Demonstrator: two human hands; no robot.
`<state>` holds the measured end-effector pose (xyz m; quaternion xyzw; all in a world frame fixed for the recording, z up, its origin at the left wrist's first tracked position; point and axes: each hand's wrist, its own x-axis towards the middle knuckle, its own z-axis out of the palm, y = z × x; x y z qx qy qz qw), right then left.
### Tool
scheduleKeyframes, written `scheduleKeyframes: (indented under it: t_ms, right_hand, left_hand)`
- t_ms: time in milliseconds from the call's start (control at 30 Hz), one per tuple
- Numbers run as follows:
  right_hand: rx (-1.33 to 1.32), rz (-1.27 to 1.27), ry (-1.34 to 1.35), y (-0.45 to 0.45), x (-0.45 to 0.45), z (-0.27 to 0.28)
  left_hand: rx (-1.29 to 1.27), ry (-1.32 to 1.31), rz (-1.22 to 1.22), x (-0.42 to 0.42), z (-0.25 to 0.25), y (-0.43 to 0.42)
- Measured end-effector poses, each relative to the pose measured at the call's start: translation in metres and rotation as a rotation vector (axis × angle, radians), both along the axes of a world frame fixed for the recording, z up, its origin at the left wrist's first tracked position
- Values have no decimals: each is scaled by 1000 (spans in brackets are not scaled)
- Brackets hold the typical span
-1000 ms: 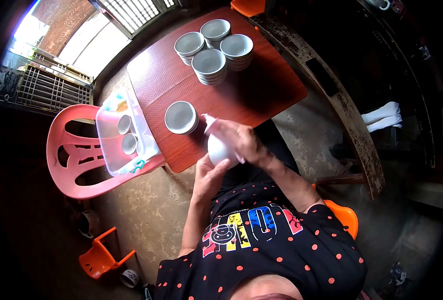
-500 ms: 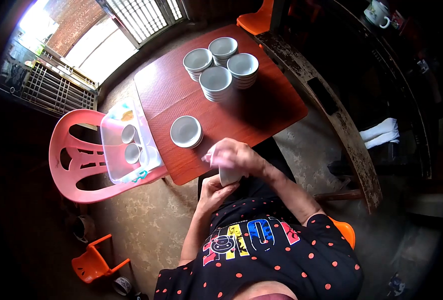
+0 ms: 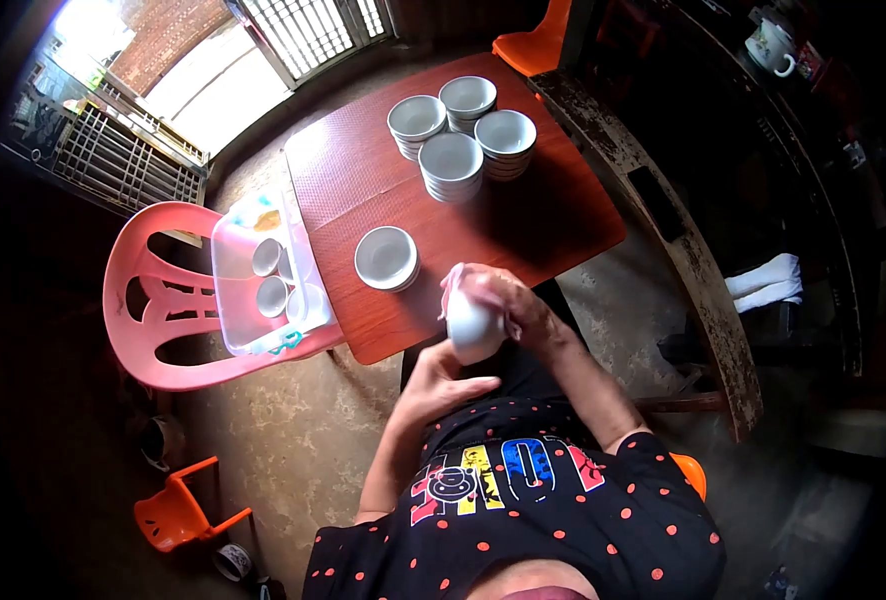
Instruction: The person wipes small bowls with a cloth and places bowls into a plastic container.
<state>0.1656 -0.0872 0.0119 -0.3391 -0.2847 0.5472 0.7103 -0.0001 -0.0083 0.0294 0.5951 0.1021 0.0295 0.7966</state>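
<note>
A white bowl (image 3: 475, 331) is tilted over my lap, just off the table's near edge. My right hand (image 3: 511, 302) grips it through a pinkish cloth (image 3: 455, 282). Below and left of the bowl is my left hand (image 3: 441, 383), thumb and fingers apart, close to the bowl's underside. On the red-brown table (image 3: 338, 175), a short stack of bowls (image 3: 386, 258) stands near the left edge. Several taller stacks of bowls (image 3: 451, 160) are grouped farther back.
A clear plastic box (image 3: 235, 270) with several cups (image 3: 272, 296) rests on a pink chair (image 3: 135, 345) at the left. A worn wooden bench (image 3: 698, 290) runs along the right. An orange chair (image 3: 171, 516) stands lower left.
The bowl has turned in my hands, showing its rounded outside. My left hand has opened and lowered from it. My right hand has shifted a little right with the cloth.
</note>
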Motion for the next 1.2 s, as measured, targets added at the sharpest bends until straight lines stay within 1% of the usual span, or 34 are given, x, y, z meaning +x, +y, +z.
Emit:
scheduleKeyframes:
  t_ms: [33, 67, 133, 167, 200, 267, 300, 367, 400, 433, 467, 533, 567, 600, 633, 667, 700, 767, 800, 833, 867, 933, 967, 1000, 1067, 1100, 1133, 1167, 1200]
  right_hand:
    - [-182, -18, -258, -2, -1, 21]
    - [-140, -34, -657, -2, 1, 32]
    - [-60, -52, -691, -1, -6, 28]
    - [-185, -40, -186, 0, -5, 21]
    - [-27, -251, 77, 3, -17, 6]
    - [-52, -489, 686, 8, -43, -5]
    - [-47, -399, 790, 5, -39, -30]
    - [-24, -533, 80, -1, -33, -13]
    - [-97, -400, -11, 0, -21, -15]
    - [-158, -264, -116, 1, -8, -16]
    - [-220, -190, -394, 4, -7, 3]
    - [-225, -218, -642, 2, -9, 27]
    - [-122, -217, -322, 2, -9, 18]
    - [43, -375, -431, -1, -14, 10]
    - [-16, -699, -742, 0, -28, -6]
    - [-82, -1024, -1049, 1, -44, -24]
    - [-134, -996, -1020, -2, -52, -38]
    - [-82, -970, -1165, -6, -30, -32]
    - [-112, -803, -837, -7, -24, -24]
    - [-139, -682, -429, -6, -18, -13]
    - [-196, -627, -66, -5, -13, 4]
    - [-265, -566, -200, -9, -35, 42]
    - [-196, -565, -557, -5, -44, 31]
    - [-14, -802, -1200, 5, -52, 15]
    - [-45, -669, -1473, 0, -76, 12]
    - [-48, -660, -1510, 0, -77, 10]
    - [-56, -651, -1542, -4, -79, 6]
    - [-85, -591, -1671, -8, -78, -2]
    - [-126, -603, -1722, -8, -77, -6]
  left_hand:
    - [-215, 20, -25, -3, 0, 11]
    - [-474, -47, 11, 3, 1, 13]
    - [-582, -115, 16, 6, -3, 17]
    - [-549, -123, 87, 7, -7, 15]
    - [-500, -179, 173, 9, -12, 9]
    - [-221, -131, 203, 7, -27, 7]
    - [-131, -41, 173, 6, -31, 8]
    - [-200, -46, 149, 4, -22, 9]
    - [-235, -54, 139, 5, -17, 11]
    - [-436, -83, 66, 4, -13, 20]
    - [-595, -55, 62, 6, -16, 25]
    - [-652, -127, 88, 9, -14, 20]
    - [-606, -152, 133, 9, -14, 17]
    - [-560, -180, 176, 10, -16, 14]
    - [-515, -208, 219, 10, -18, 11]
    - [-445, -213, 258, 9, -31, 10]
    - [-387, -175, 242, 8, -34, 9]
    - [-298, -60, 251, 8, -33, 10]
    - [-267, 13, 274, 10, -28, 12]
    - [-304, 25, 305, 19, -21, 10]
    - [-383, 55, 354, 18, -23, 11]
    - [-792, -161, 235, 24, -28, 10]
    - [-763, -88, 370, 25, -27, 5]
    - [-718, -82, 402, 21, -48, 13]
    - [-935, -339, 293, 24, -44, 26]
    - [-865, -306, 369, 19, -37, 25]
    - [-893, -238, 352, 13, -42, 35]
    - [-788, -222, 359, 10, -47, 38]
    - [-683, -211, 362, 10, -51, 42]
